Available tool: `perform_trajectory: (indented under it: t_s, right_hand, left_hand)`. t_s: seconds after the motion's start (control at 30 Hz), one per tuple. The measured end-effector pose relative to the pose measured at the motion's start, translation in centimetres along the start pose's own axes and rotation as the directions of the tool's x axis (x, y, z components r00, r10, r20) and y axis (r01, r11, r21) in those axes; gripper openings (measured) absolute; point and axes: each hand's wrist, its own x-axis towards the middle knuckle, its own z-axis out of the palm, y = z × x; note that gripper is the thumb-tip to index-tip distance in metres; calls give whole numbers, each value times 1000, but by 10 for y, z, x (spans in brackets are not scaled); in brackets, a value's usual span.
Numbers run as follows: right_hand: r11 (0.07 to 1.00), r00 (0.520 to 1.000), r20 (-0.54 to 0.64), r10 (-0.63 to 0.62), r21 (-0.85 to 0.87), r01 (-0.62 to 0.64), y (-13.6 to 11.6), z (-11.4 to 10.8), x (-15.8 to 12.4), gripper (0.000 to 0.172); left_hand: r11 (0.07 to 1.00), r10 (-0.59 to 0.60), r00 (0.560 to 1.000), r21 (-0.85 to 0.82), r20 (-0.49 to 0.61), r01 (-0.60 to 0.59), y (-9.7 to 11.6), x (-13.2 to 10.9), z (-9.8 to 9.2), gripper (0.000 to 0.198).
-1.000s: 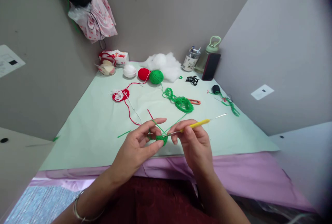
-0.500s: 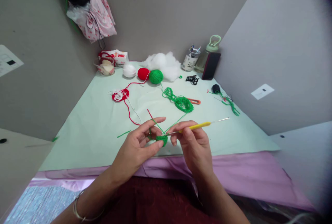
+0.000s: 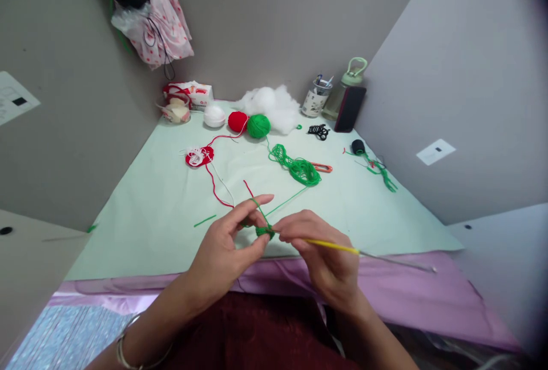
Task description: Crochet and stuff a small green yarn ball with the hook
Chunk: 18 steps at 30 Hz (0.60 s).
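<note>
Far right corner: bottle (image 3: 334, 103), pale green lid (image 3: 353, 77); dark phone (image 3: 350, 109) leaning in front of it. Cup (image 3: 314, 105) holding pens (image 3: 319, 80) just left. Far left: clear tub (image 3: 176, 113), red-and-white pack (image 3: 201, 96) behind. Pink dotted bag (image 3: 169, 27) hanging above. White plates (image 3: 435, 152) on both side walls (image 3: 483, 101). Purple cloth (image 3: 398, 281) along the near side.

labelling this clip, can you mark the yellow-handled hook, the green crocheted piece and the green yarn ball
Yellow-handled hook (image 3: 342, 248): head view, on its yellow handle
Green crocheted piece (image 3: 264, 232): head view, middle of its visible part
Green yarn ball (image 3: 258, 126): head view, on its front
</note>
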Motion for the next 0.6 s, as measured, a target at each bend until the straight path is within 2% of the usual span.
perform_trajectory:
  t_s: [0.1,0.17,0.27,0.4,0.53,0.6]
  right_hand:
    - [964,990,95,-106,-233,126,-3,1,0,23]
    - [888,971,141,-195,-394,236,-2,5,-1,22]
    - [782,945,120,-305,-535,320,2,15,-6,22]
    - [735,924,28,-381,-597,321,8,23,-13,22]
    - [721,922,11,-386,-620,310,9,23,-16,23]
    - [708,927,14,-374,-642,295,10,23,-17,27]
  left_hand:
    - [963,174,984,215,-24,-165,-3,1,0,43]
    - [893,307,952,344,5,-290,-6,1,0,36]
    - [824,401,916,426,28,-374,-10,2,-1,35]
    - [892,336,941,336,-43,-303,-11,0,0,38]
    - [980,170,977,127,-130,-154,-7,-3,4,34]
    - [997,77,988,2,-136,-77,-5,-5,6,36]
